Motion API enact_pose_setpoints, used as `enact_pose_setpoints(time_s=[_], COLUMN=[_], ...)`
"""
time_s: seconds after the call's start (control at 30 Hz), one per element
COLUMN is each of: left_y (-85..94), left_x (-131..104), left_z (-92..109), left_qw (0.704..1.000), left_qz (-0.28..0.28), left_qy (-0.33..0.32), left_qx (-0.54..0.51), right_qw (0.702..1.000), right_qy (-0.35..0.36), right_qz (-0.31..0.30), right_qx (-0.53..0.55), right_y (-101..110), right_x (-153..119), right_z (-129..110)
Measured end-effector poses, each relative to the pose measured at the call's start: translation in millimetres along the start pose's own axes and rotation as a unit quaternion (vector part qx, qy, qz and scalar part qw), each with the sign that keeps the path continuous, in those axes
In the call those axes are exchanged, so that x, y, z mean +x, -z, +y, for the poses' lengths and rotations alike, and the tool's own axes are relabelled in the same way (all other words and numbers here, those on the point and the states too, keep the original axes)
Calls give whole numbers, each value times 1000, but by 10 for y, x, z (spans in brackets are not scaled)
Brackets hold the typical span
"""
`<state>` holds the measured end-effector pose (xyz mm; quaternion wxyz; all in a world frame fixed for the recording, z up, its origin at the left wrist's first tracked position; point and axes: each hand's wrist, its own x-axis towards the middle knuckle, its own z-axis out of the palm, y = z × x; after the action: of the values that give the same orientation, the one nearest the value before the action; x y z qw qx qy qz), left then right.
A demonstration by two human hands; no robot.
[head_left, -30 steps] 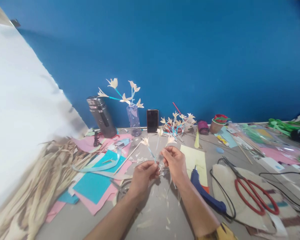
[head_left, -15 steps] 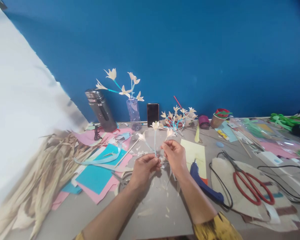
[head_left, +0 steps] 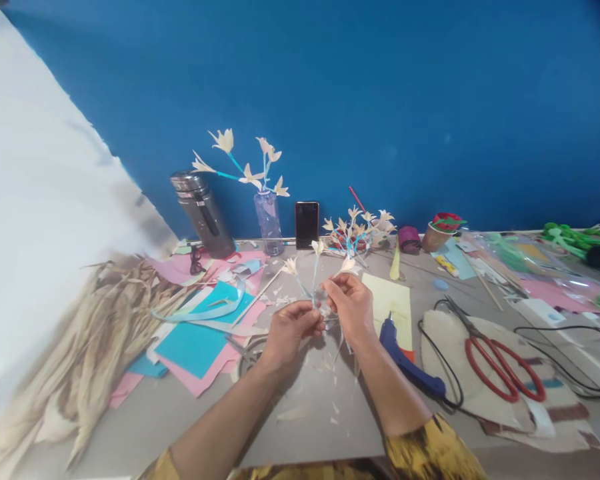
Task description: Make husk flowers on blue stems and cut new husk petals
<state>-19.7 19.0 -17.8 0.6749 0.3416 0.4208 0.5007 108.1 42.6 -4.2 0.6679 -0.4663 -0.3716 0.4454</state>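
Note:
My left hand (head_left: 296,328) pinches the light-blue stem of an artificial flower spray (head_left: 314,283) between thumb and fingers. Two cream blooms top that spray, one upright and one leaning left. Close by on the right, my right hand (head_left: 351,307) has its thumb and fingertips pressed together at the stems. A third cream flower (head_left: 347,265) stands just above its knuckles; its lower stem is hidden by the fingers. Thin pale strands hang below the right hand. Small pale scraps lie on the grey table (head_left: 310,427) beneath both hands.
Right of my hands lie a blue glue gun (head_left: 405,363) and red-handled scissors (head_left: 500,363) on a cloth. Dried husks (head_left: 90,340) and blue paper (head_left: 197,343) spread leftward. Behind stand a flask (head_left: 205,217), a bottle with flowers (head_left: 269,223), a phone (head_left: 307,225) and more flowers (head_left: 360,233).
The spray's blooms have shifted slightly to the right, and the flower by my right hand has moved a little right too. Both hands keep nearly the same place and grip.

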Motion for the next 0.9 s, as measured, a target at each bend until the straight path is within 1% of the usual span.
enact_pose_setpoints(time_s=[0.13,0.2,0.27,0.43,0.63,0.8,0.9], left_y=[-2,-1,0,-9,-16,-1,0], left_x=[-7,-5,-1,-1,-14,-1,5], left_z=[6,5,5,20,33,15,4], left_qw=[1000,1000,1000,1000,1000,1000,999], left_qz=[-14,-10,-4,-17,4,20,26], left_qy=[-6,-4,-1,0,-9,-16,-18], left_qx=[-2,-2,-9,-24,-25,-2,-3], right_qw=[999,998,997,993,992,987,986], right_qy=[6,8,21,57,51,65,66], right_qz=[14,19,14,-3,-9,-9,-12], right_qx=[-43,-61,-76,-103,-112,-150,-152], right_y=[-6,-10,-14,-30,-44,-44,-43], right_x=[-9,-19,-35,-73,-87,-94,-91], right_z=[-39,-53,-61,-57,-31,-12,4])
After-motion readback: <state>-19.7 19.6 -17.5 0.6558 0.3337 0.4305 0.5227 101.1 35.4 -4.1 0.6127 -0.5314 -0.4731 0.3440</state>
